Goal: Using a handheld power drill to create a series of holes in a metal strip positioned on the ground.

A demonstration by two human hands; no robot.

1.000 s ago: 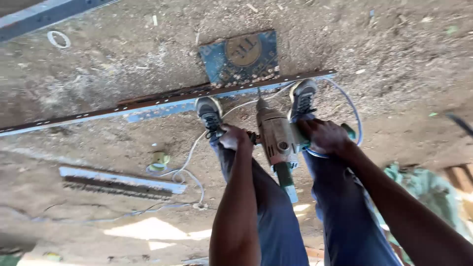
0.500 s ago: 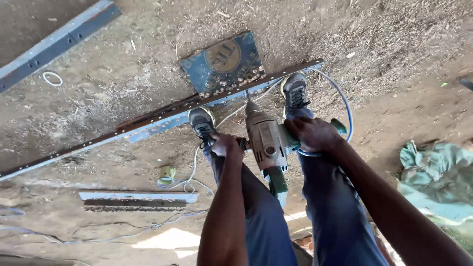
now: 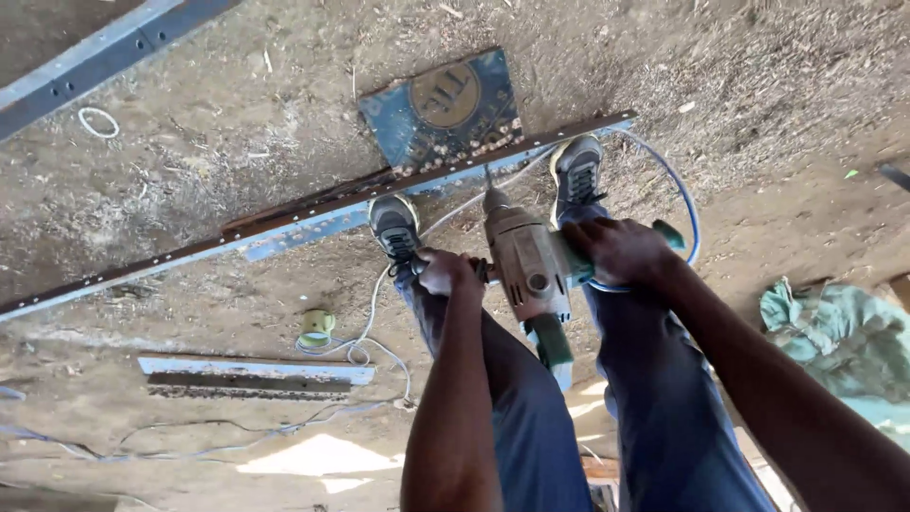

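I stand over a long metal bar [image 3: 313, 214] with a row of holes, lying on the dirt floor, both my shoes pressed against its near edge. A dusty electric drill [image 3: 527, 265] points down at the bar between my feet, its bit touching the metal. My left hand [image 3: 445, 273] is closed around the drill's side handle. My right hand [image 3: 621, 252] grips the green rear handle. A blue square plate [image 3: 445, 104] with a round emblem lies just beyond the bar.
A shorter perforated metal strip [image 3: 251, 375] lies at the lower left, with a pale cable [image 3: 365, 346] looping past it. A roll of tape [image 3: 317, 325] sits nearby. Another bar [image 3: 104, 52] lies at top left. Green cloth [image 3: 844, 337] is bunched at right.
The view has shifted, so the bar and plate sit further right and lower. My hands keep the same hold on the drill, still upright over the bar.
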